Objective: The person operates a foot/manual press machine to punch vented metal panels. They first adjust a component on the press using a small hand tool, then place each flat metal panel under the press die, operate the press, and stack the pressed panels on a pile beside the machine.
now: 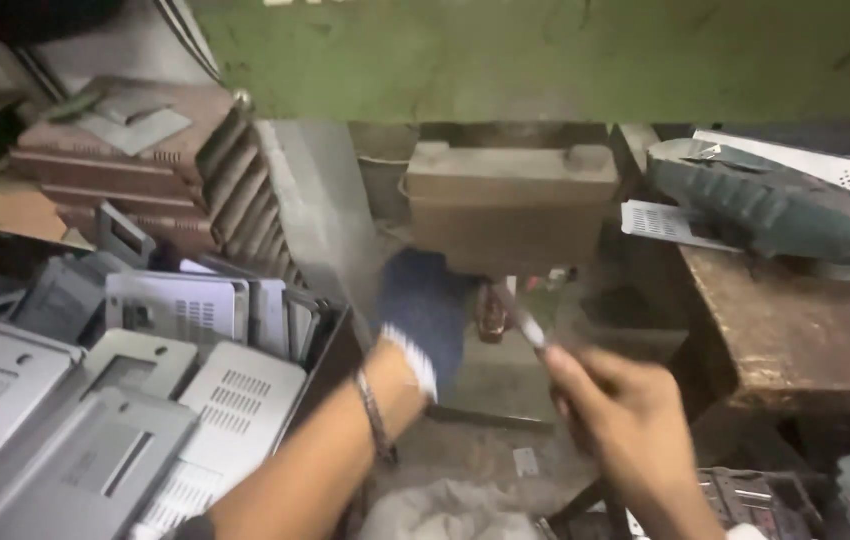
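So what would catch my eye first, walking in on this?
Probably the two hands in the middle, reaching under a big green press: the left hand wears a dark blue glove, and the bare right hand holds a thin white stick. Next, the heap of grey metal plates with slotted vents, filling the bin at lower left.

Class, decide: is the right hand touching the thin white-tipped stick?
Touching. The head view shows the right hand gripping the stick, whose lower end disappears between its fingers.
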